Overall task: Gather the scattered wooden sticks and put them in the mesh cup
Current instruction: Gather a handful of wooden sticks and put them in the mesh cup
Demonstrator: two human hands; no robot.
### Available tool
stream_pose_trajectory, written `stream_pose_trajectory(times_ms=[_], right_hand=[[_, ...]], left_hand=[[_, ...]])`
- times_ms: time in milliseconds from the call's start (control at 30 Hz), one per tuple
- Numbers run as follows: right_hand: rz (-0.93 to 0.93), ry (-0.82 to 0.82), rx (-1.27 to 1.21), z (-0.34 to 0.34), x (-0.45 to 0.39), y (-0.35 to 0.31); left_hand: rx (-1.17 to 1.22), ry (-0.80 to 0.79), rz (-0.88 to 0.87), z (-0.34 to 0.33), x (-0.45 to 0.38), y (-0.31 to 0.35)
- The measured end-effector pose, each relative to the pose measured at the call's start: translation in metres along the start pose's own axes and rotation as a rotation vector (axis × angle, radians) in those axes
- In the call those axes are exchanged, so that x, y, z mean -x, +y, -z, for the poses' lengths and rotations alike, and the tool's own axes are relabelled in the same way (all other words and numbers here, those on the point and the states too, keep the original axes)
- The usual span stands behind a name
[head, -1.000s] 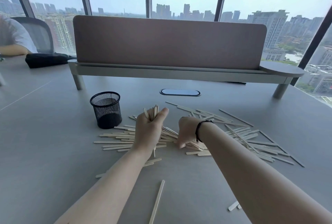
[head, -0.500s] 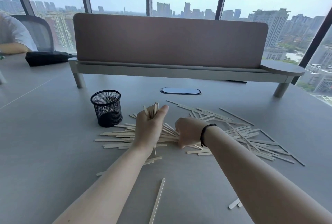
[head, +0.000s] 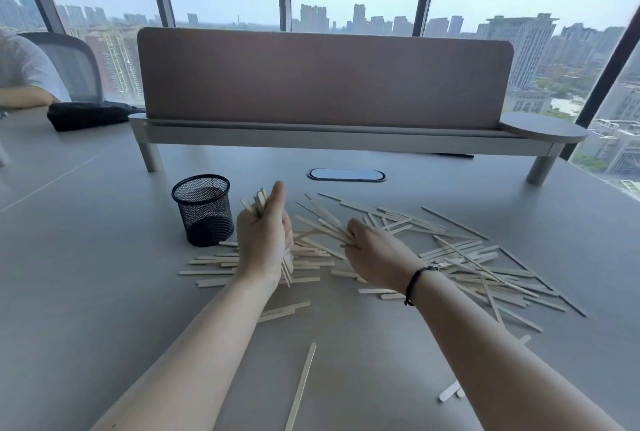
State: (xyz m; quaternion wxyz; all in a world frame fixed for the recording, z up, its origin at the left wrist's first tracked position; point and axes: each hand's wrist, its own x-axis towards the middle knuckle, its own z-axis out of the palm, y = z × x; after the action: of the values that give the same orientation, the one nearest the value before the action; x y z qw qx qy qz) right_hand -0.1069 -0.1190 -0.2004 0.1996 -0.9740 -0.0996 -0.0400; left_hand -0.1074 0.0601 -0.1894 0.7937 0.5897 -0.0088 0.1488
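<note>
Left hand (head: 265, 240) clutches a bundle of pale flat wooden sticks (head: 257, 201); right hand (head: 375, 252) pinches more.
Best squared up before entering the black wire-mesh cup (head: 203, 209).

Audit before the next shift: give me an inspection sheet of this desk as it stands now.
Surface: grey desk, matte, no spills seen.
Job's things: black mesh cup upright at left, looks empty; wooden sticks scattered across the middle and right, a few strays near the front edge.
Clutter: black pouch at far left.
Grip: left hand closed around an upright bundle of sticks beside the cup; right hand pinching several sticks lifted off the pile, black band on the wrist.
Cables: nothing seen; oval cable port closed.
Surroundings: divider panel on a raised shelf, city windows behind, another person's arm and chair at far left.
</note>
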Motion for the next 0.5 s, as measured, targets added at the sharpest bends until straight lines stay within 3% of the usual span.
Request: stream_pose_trajectory(times_ms=[100, 267, 333, 500], right_hand=[[0.002, 0.106, -0.14, 0.006, 0.001, -0.004], [0.054, 0.334, -0.742, 0.028, 0.002, -0.02], [0.066, 0.353, -0.926, 0.031, 0.004, -0.025], [0.019, 0.31, -1.097, 0.021, 0.009, -0.029]], left_hand=[[0.009, 0.023, 0.019, 0.001, 0.0, 0.0], [-0.008, 0.039, 0.015, 0.0, 0.0, 0.001], [-0.023, 0.028, 0.008, -0.002, 0.002, 0.0], [-0.099, -0.012, -0.001, -0.007, 0.007, -0.004]])
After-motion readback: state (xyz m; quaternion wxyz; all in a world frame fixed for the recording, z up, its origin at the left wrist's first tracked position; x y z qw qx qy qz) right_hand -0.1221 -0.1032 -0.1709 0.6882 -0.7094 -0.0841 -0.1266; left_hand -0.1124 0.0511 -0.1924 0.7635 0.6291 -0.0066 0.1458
